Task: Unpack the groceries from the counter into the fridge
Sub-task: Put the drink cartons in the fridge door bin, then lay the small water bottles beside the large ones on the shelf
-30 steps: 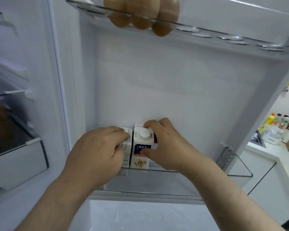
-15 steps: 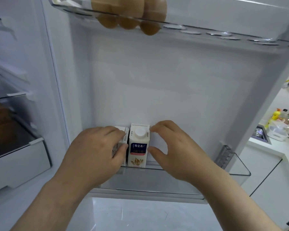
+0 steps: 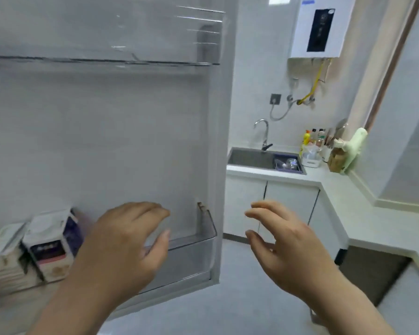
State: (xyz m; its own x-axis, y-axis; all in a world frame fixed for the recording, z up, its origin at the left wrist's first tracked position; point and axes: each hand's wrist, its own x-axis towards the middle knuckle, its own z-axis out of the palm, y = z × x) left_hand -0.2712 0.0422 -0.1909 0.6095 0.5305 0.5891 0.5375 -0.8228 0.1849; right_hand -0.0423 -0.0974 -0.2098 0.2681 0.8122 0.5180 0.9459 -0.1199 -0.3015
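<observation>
Hovering before the fridge door (image 3: 131,141), the left hand (image 3: 121,240) and, past the door's edge, the right hand (image 3: 283,245) held nothing, fingers loosely spread. Two blurred cartons (image 3: 51,245) stood in the door shelf (image 3: 194,250), labels unreadable, one cut by the frame.

Both cartons are blurred. I can't read the print on the purple-labelled carton (image 3: 51,247), and the pale carton (image 3: 3,257) touching it runs off the left edge. My left hand (image 3: 121,247) covers part of the door shelf (image 3: 191,257). The bottles (image 3: 315,137) beside the sink (image 3: 249,158) are too small to identify. The upper edge crops the water heater (image 3: 322,27).
</observation>
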